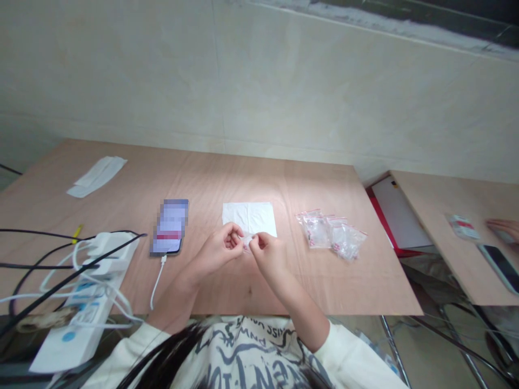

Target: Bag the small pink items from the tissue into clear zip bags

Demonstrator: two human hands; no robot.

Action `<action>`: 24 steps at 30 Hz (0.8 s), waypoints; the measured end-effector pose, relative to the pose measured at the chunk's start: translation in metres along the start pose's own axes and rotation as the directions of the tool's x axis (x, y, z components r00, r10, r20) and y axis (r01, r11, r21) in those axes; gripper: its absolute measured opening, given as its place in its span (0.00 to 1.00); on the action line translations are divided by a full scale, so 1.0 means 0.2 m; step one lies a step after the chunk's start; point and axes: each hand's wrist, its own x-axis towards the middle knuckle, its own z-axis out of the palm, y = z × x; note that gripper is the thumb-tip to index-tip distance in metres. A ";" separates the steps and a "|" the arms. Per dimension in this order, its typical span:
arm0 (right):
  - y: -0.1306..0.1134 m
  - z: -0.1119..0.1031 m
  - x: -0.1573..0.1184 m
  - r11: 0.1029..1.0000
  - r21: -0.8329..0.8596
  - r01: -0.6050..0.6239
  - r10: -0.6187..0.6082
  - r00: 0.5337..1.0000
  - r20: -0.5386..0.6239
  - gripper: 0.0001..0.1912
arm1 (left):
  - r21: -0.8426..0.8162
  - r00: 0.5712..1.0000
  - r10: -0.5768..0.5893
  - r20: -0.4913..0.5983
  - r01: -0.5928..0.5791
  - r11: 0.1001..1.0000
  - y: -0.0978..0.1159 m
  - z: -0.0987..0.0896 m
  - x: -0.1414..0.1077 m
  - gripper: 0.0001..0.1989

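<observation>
Wooden table (206, 181) with phone (172, 222), white sheet (253, 215), clear bags (344, 237), white strips (97, 175).

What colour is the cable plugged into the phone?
White; the cable shows best in the head view, below the phone.

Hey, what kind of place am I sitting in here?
Probably a plain workroom or shared study room, though I can't tell which: there's a wooden desk against a bare wall, a crowded power strip, and a second desk alongside.
</observation>
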 end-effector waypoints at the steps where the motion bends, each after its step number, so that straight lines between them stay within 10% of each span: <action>1: 0.00 0.01 0.00 0.998 0.067 0.021 -0.024 0.999 0.043 0.09 | 0.027 1.000 0.022 -0.019 -0.021 0.999 0.01 0.01 -0.01 0.06; 8: 0.04 0.04 0.09 0.825 0.502 -0.259 0.142 0.955 0.260 0.08 | 0.001 0.995 0.093 0.023 -0.093 0.996 0.06 -0.01 -0.07 0.06; 12: 0.05 -0.02 0.16 0.652 0.635 -0.414 0.078 0.870 0.488 0.11 | 0.004 0.976 0.054 -0.212 -0.054 0.999 -0.04 -0.08 -0.03 0.16; 16: 0.08 -0.02 0.21 0.623 0.611 -0.489 -0.029 0.766 0.642 0.14 | -0.081 0.993 -0.115 0.003 0.115 0.990 -0.14 -0.12 0.02 0.14; 24: 0.23 0.12 0.22 0.764 0.592 -0.257 0.187 0.966 0.177 0.14 | -0.218 0.977 -0.178 -0.117 0.150 0.964 -0.29 -0.13 0.09 0.14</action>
